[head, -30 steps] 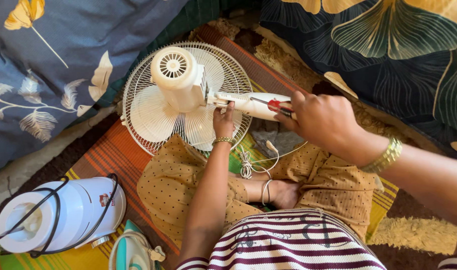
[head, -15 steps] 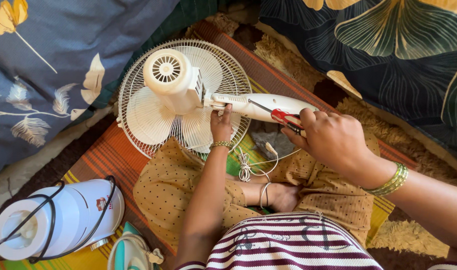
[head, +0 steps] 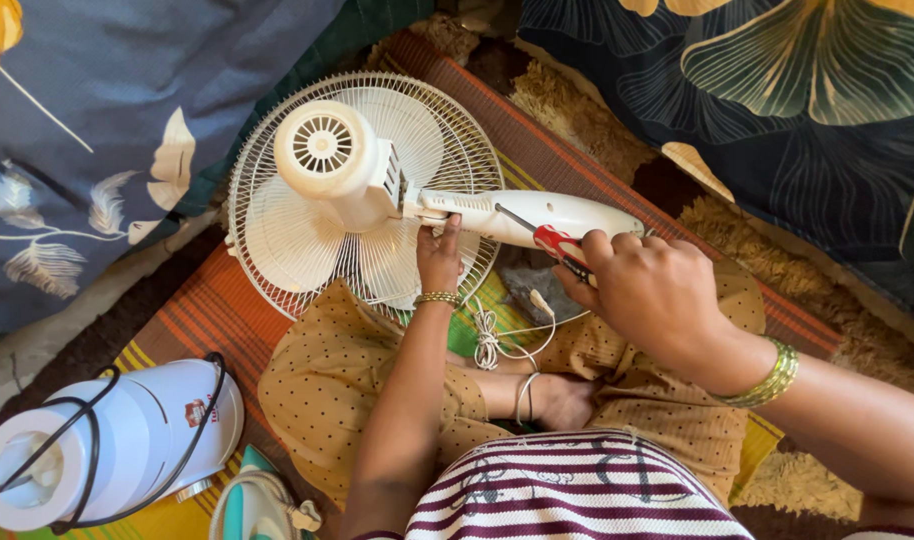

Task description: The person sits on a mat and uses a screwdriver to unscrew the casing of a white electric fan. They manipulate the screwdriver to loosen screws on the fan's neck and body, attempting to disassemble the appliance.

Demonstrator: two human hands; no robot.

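Note:
A white electric fan (head: 352, 190) lies face down over my lap, its motor housing up and its white neck (head: 537, 215) pointing right. My left hand (head: 439, 255) grips the neck from below, close to the motor. My right hand (head: 652, 295) holds a red-handled screwdriver (head: 552, 240), its thin shaft reaching along the neck toward the motor joint. A white power cord (head: 492, 340) coils below the fan, over my knees.
A white jug kettle (head: 107, 440) wrapped in a black cord lies at bottom left, beside a teal and white iron (head: 257, 505). Dark floral cushions (head: 87, 130) stand at left and upper right. A striped woven mat (head: 207, 310) covers the floor.
The fan has shifted slightly left and down in view. My right hand has slid right along the neck with the screwdriver; my left hand keeps its grip.

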